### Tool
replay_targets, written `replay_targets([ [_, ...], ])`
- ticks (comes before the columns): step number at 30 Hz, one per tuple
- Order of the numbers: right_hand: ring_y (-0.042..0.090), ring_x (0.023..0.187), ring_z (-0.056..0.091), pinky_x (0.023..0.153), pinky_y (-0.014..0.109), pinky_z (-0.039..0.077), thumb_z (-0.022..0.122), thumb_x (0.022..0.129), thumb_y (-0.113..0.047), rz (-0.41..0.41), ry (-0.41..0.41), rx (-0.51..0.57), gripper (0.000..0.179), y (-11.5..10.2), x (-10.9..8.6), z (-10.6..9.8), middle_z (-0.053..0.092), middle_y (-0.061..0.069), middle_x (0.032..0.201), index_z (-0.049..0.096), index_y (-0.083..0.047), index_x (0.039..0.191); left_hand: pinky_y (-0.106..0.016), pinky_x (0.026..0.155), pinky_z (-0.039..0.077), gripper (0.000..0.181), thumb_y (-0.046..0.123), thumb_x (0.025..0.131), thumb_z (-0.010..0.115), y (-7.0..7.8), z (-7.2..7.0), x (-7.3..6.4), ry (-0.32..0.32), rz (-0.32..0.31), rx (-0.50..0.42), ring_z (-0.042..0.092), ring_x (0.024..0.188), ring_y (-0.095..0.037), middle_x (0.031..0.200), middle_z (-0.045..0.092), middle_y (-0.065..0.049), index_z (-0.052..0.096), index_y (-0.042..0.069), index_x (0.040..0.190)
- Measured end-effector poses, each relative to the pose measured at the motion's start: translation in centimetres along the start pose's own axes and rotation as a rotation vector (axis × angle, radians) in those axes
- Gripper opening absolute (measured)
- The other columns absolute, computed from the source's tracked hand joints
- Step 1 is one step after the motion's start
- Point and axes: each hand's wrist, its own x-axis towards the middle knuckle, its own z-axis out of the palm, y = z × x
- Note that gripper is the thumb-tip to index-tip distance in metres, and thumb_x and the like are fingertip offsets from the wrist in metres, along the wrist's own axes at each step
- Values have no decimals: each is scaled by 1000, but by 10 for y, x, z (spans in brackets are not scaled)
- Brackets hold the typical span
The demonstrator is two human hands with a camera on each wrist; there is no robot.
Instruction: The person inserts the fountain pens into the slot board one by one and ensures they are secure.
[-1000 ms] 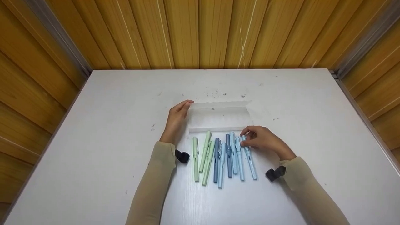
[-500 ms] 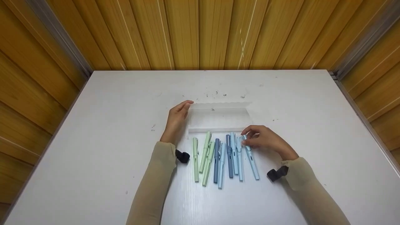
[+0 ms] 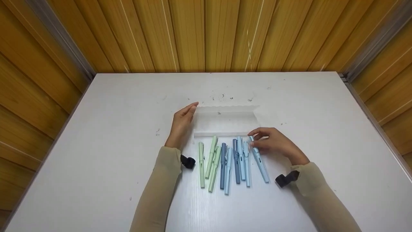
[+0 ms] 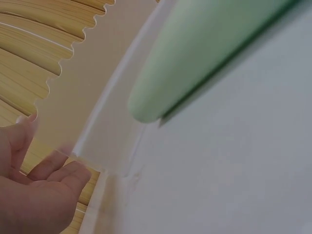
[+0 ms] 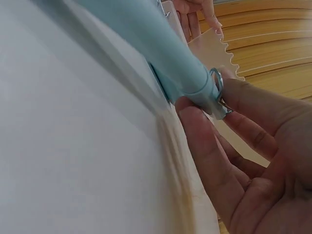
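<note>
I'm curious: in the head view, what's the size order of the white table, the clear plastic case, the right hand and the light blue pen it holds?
1. White table
2. Clear plastic case
3. Right hand
4. Light blue pen, the slimmest

Three pale-green pens [image 3: 201, 166], two slate-blue pens [image 3: 222, 167] and four light-blue pens [image 3: 228, 172] with silver clips [image 3: 246, 146] colour my remote feed against a white tabletop [image 3: 106, 135] flecked with dark marks [image 3: 231, 98]. I also see a colourless, see-through tray [image 3: 222, 134], khaki sleeves [image 3: 159, 183], black wrist cameras [image 3: 188, 161] and golden-brown walls [image 3: 190, 35] striped with darker wood grain.
</note>
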Motion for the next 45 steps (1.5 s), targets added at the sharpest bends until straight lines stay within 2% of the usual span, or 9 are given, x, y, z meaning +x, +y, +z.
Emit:
replay_targets([
  [6,21,87,66,75,33,60,76,83,-25,3,10,22,46,-6,-1,-5,63,14,109,63,-14,125,-30,113,36,41,39,97,54,1,1,1,14,-8,17,40,138,-14,144,50,3,58,22,134],
  [13,24,93,66,78,34,59,74,85,-21,-28,-6,64,48,-14,-5,-7,60,17,113,59,-10,130,-29,114,34,42,38,98,54,1,0,0,-4,-10,-31,39,139,-14,145,49,4,55,20,136],
  [19,24,101,66,80,33,59,74,85,-25,-27,12,28,51,-18,-6,-10,60,16,117,59,-14,132,-35,114,36,39,40,97,55,2,1,1,32,-14,37,42,137,-17,142,53,2,60,21,131],
  [25,25,102,67,80,33,59,74,85,-23,-37,23,37,51,-24,-6,-13,59,16,118,58,-13,133,-36,111,38,32,34,96,59,1,1,3,82,40,70,49,131,-17,133,60,2,67,19,122],
  [29,25,101,67,79,33,59,74,85,-22,-60,30,49,51,-25,-6,-16,60,17,118,58,-11,132,-35,110,40,30,32,95,60,-1,1,3,90,79,85,52,127,-16,129,63,1,68,16,120],
  [34,25,101,67,79,32,59,74,85,-29,-80,62,33,54,-30,-6,-21,60,16,118,58,-11,132,-34,110,40,33,34,95,60,0,-1,3,74,102,103,52,127,-16,129,64,-1,68,14,120],
  [42,26,101,67,79,32,59,76,84,-29,-115,100,43,51,-36,-7,-30,60,17,116,60,-14,130,-35,111,39,34,34,94,60,-3,-9,8,-7,143,123,52,129,-18,129,64,-3,69,13,120],
  [45,24,101,68,79,32,59,76,84,-29,-124,99,54,52,-38,-7,-32,59,17,117,59,-14,130,-35,110,40,35,37,93,62,-6,-12,10,-22,139,115,52,128,-16,127,65,-2,69,14,119],
])
